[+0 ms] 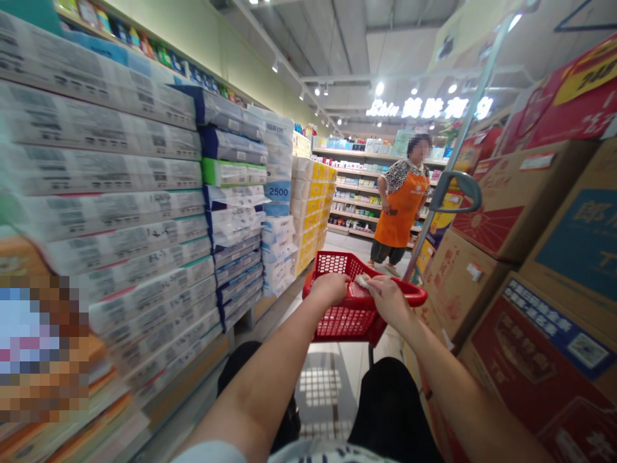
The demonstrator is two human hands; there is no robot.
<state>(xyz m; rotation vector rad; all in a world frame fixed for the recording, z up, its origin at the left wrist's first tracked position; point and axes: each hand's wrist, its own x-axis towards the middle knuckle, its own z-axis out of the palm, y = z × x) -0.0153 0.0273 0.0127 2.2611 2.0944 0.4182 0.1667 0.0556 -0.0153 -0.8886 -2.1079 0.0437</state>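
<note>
Gripping: honestly a simple one, my left hand [330,288] and right hand [385,301] are both closed over the red plastic handle [414,297], fingers curled down around it, neither one open.

Between the hands: a small white slip [361,280], right by the right fingers. Can't tell if it's pinched or just lying there.

Just past the grip: a red mesh basket [344,319] on a cart frame, and I can't see anything clearly inside it apart from that slip.

Handling tip: I'd say keep both hands spread on the bar and the wrists level, so the basket tracks straight in a tight aisle.

Under the grip: pale floor tiles [328,386] with ceiling light reflected in them.

Left of the grip: tall stacks of wrapped tissue packs [120,180], the printing too blurry to read, except one pack label [277,190] that clearly says 2500.

Right of the grip: brown cardboard cartons [482,289] and a red carton with a blue label strip [540,347], Chinese print on them. A yellow tag [590,67] sits up top, too skewed to trust.

Ahead of the grip: a person in an orange apron [402,206], standing in the aisle.

Farthest out: white store shelves [357,186] and a lit sign [429,108] in Latin and Chinese lettering, which I can't read for sure.
</note>
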